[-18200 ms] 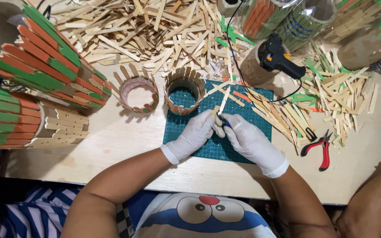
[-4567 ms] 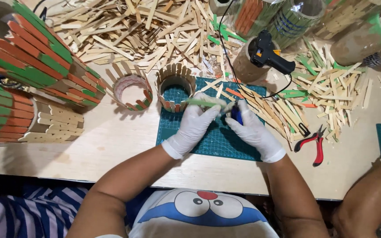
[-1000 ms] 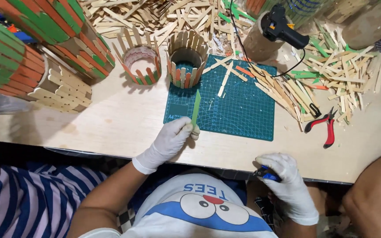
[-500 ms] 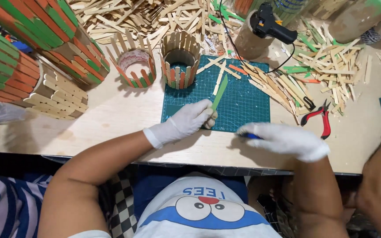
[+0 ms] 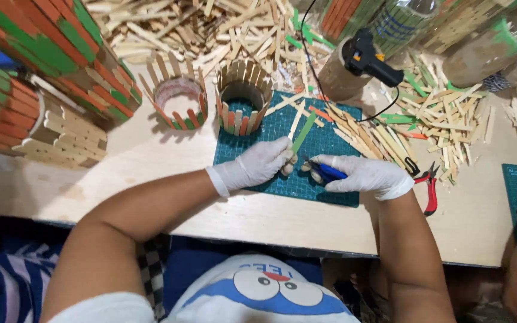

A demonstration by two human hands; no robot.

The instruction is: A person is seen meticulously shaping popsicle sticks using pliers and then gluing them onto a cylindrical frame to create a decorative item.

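Two gloved hands meet over the green cutting mat point(image 5: 270, 155) on the desk point(image 5: 151, 173). The left hand point(image 5: 258, 164) pinches the lower end of a green craft stick point(image 5: 303, 133) between thumb and fingertips, so the stick slants up and away from it, its far end over the mat. The right hand point(image 5: 360, 174) is closed around a blue-handled cutting tool point(image 5: 325, 171), whose tip points at the held end of the stick, just beside the left fingertips.

Just beyond the left hand stands a ring of upright sticks point(image 5: 245, 98) at the mat's far edge, with a second, similar ring point(image 5: 178, 101) off to its outer side. Beyond the right hand lie loose plain and coloured sticks point(image 5: 444, 119) and a black glue gun point(image 5: 369, 57) resting on a cylinder; red-handled pliers point(image 5: 429, 188) lie just outside the right wrist.

Trimming seems to be the work in hand (the blade itself is too small to make out). To do it well, I judge the stick should lie flat on the mat rather than float, the left fingertips should sit back from the cut line, and the tool should press down squarely and away from the gloves, so the thin wood does not split.
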